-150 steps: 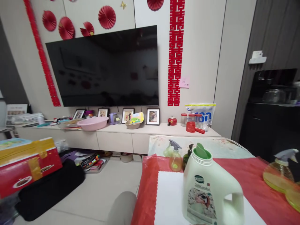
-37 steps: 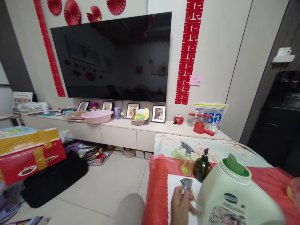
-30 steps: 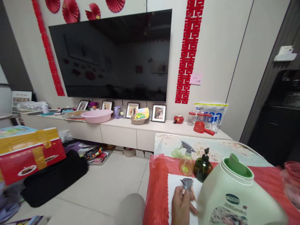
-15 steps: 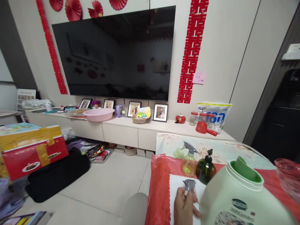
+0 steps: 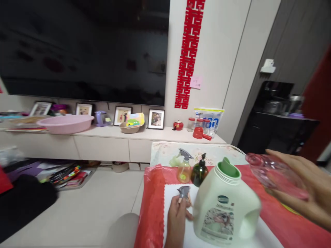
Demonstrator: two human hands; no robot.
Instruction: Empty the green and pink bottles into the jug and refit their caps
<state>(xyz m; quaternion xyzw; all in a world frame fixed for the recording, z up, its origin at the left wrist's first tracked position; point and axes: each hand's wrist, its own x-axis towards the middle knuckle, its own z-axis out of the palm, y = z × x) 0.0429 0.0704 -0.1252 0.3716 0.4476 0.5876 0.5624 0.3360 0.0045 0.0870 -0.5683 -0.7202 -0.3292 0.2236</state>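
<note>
My left hand [image 5: 178, 215] pinches a grey spray nozzle [image 5: 184, 191] over the white mat, left of a big pale green detergent jug [image 5: 219, 210]. The jug stands upright with a green spout in its open mouth. At the right, my right hand [image 5: 314, 184] is wrapped round a clear pinkish bottle [image 5: 279, 175], tilted on its side with its neck toward the jug. Behind my left hand stand a yellowish spray bottle [image 5: 184, 172] with a grey trigger and a dark green pump bottle [image 5: 199, 174].
The table bears a red cover [image 5: 151, 206] and a floral cloth [image 5: 165, 151]. Beyond it, a long white cabinet [image 5: 103, 146] holds a pink basin [image 5: 67, 124], photo frames, a red pot [image 5: 178, 125] and red-lidded jars. A dark television hangs above.
The view has turned right. My right hand has come into view holding the clear pinkish bottle off the table. My left hand still holds the nozzle.
</note>
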